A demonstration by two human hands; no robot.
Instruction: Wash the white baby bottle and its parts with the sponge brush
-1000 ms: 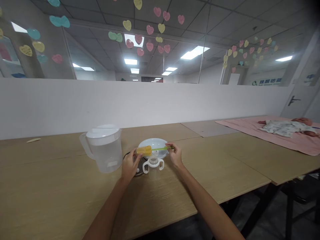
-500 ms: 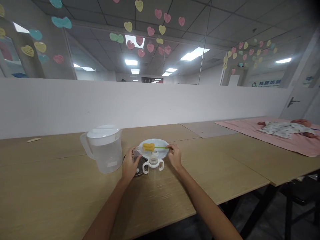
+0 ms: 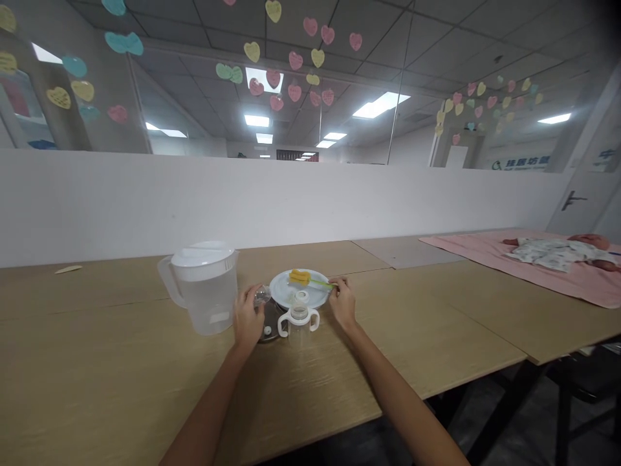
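My left hand is closed around a small clear plastic cap. The fingers of my right hand pinch the thin green handle of a bottle brush with a yellow sponge head. That head is over a white plate. Between my hands a clear baby bottle with a white two-handled ring stands upright with its mouth uncovered. Just behind it is a white collar with a teat, at the near part of the plate. A dark round dish with a small white piece on it lies left of the bottle.
A lidded plastic pitcher of clear liquid stands just left of my left hand. On the right, a baby doll in patterned clothes lies on a pink cloth. A white wall runs behind the table.
The sponge head has come away from the clear cap and moved right, over the plate. My left hand has drawn slightly left with the cap, now turned differently.
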